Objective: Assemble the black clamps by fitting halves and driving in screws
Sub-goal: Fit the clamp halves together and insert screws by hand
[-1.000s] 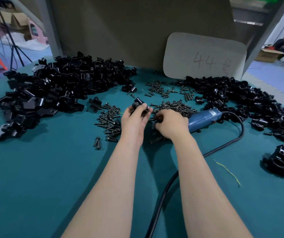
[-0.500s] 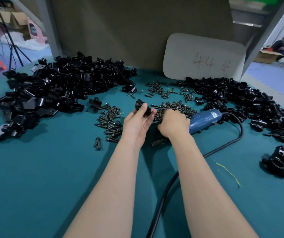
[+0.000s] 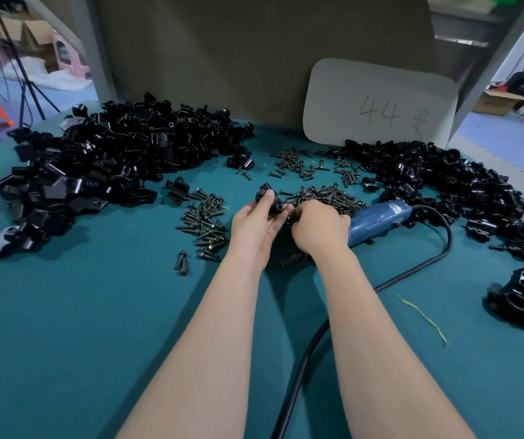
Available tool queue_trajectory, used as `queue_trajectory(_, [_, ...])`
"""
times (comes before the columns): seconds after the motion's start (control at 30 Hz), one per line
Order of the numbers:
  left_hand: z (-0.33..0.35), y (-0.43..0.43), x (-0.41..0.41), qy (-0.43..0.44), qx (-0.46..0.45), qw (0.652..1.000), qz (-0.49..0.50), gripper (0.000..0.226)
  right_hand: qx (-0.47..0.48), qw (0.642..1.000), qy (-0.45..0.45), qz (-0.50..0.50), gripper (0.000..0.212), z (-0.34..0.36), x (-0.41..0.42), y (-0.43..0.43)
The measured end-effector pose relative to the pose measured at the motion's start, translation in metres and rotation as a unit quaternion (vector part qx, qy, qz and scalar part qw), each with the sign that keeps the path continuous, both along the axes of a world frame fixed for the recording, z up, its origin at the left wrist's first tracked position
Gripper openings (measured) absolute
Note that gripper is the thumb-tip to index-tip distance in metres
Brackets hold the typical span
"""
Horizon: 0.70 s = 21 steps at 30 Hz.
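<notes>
Black clamp (image 3: pixel 268 200) sat pinched in the left grip (image 3: pixel 256 226), mid-counter. Right grip (image 3: pixel 317 228) was curled at the screws (image 3: pixel 324 196); contents untellable. Seating a screw probably came next.

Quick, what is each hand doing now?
Left hand: closed, holding a black clamp.
Right hand: fingers curled at the clamp; what it holds cannot be told.

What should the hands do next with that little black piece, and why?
Probably start a screw into the clamp. The left hand holds it up with a hole facing the right hand, whose fingers meet it right at the screw pile. The blue driver lies unused on the table, so driving likely comes afterward. Whether a screw is already pinched is hidden.
</notes>
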<state>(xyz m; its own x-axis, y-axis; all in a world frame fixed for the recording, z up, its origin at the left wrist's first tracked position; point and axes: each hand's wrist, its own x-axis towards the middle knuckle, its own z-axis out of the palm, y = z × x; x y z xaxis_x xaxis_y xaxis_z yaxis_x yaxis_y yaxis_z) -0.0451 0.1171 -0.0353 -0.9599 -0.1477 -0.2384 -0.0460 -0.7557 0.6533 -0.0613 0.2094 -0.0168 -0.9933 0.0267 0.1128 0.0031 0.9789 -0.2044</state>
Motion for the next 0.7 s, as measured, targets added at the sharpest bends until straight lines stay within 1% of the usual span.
queue_trajectory(0.17, [0.001, 0.0025, -0.0004, 0.011, -0.033, 0.999, 0.018, 0.017, 0.035, 0.999, -0.009, 0.025, 0.021, -0.0003, 0.0035, 0.0022])
queue_trajectory(0.3, [0.002, 0.002, 0.0008, 0.01, -0.031, 0.999, 0.012, 0.017, 0.042, 0.999, -0.001, 0.02, 0.013, -0.0005, 0.0057, 0.0011])
queue_trajectory(0.47, [0.002, 0.0011, 0.0011, 0.003, -0.022, 1.0, 0.009, 0.02, 0.051, 0.998, -0.009, 0.03, 0.021, -0.0015, 0.0059, 0.0015])
queue_trajectory(0.57, [0.0016, 0.0013, 0.0011, 0.0, -0.017, 1.0, 0.009, 0.025, 0.055, 0.998, 0.009, 0.034, 0.028, -0.0035, 0.0066, 0.0019])
queue_trajectory(0.63, [0.0012, 0.002, 0.0008, -0.004, -0.017, 1.0, 0.01, 0.026, 0.048, 0.998, 0.022, 0.032, 0.028, -0.0055, 0.007, 0.001])
queue_trajectory(0.7, [0.0012, 0.0019, 0.0008, -0.006, -0.017, 1.0, 0.01, 0.027, 0.012, 0.998, 0.051, 0.026, 0.024, -0.0065, 0.0064, 0.0])
